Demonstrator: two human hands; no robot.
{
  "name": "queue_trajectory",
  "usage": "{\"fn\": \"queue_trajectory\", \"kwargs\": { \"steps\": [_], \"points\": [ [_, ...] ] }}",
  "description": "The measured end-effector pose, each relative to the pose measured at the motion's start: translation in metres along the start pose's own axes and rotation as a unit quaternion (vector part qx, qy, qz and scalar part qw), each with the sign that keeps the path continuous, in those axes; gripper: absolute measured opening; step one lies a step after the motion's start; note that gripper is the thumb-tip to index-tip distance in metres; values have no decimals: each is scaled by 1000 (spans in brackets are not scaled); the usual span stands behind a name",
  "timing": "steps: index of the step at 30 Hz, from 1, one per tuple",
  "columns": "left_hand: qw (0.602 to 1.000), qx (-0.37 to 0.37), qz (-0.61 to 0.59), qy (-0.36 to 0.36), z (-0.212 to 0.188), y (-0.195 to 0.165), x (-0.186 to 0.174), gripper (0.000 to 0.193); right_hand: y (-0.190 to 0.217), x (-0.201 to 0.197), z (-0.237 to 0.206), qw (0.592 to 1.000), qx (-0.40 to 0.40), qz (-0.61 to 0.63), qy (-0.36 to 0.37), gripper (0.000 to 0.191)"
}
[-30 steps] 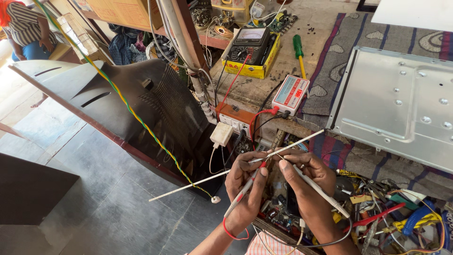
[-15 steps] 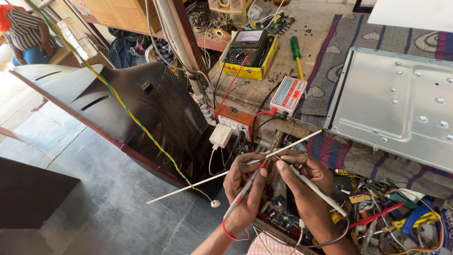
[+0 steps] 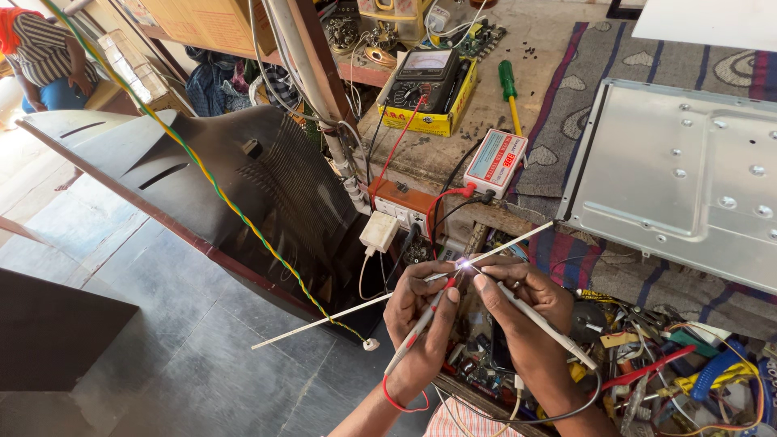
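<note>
At centre, both hands [image 3: 473,311] pinch probes [image 3: 421,328] on a strip [image 3: 405,291]; glare hides tips.

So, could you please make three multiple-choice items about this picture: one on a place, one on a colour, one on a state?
1. Where is the screwdriver?
A. on the bench beside the yellow meter
B. on the floor
C. in the left hand

2. What colour is the screwdriver handle?
A. red
B. green
C. white

3. What is the state of the strip where the probes meet it?
A. dark
B. covered by cloth
C. lit

Answers:
1. A, it lies on the bench top, right of the meter.
2. B, the handle is green.
3. C, a bright spot glows between the left hand and the right hand, each holding a probe.
</note>
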State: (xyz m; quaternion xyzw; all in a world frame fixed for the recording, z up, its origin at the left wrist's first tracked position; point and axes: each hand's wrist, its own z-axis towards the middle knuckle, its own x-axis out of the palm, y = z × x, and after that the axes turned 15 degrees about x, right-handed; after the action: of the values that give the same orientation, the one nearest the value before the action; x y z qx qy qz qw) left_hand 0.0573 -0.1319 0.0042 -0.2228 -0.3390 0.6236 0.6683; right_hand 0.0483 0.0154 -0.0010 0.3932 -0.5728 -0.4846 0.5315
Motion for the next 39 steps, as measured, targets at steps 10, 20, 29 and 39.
{"fn": "queue_trajectory", "kwargs": {
  "steps": [10, 20, 29, 39],
  "points": [
    [1000, -7, 2, -2, 1, 1, 0, 9, 2, 3, -1, 999, -11, 29, 14, 11],
    [1000, -16, -14, -8, -7, -8, -21, 8, -5, 18, -14, 1000, 1, -4, -4, 14],
    [1000, 13, 11, -4, -4, -5, -27, 9, -8, 22, -12, 1000, 6, -1, 1, 14],
    [999, 32, 2, 5, -4, -1, -29, 8, -11, 22, -9, 1000, 10, 4, 5, 14]
  ]
}}
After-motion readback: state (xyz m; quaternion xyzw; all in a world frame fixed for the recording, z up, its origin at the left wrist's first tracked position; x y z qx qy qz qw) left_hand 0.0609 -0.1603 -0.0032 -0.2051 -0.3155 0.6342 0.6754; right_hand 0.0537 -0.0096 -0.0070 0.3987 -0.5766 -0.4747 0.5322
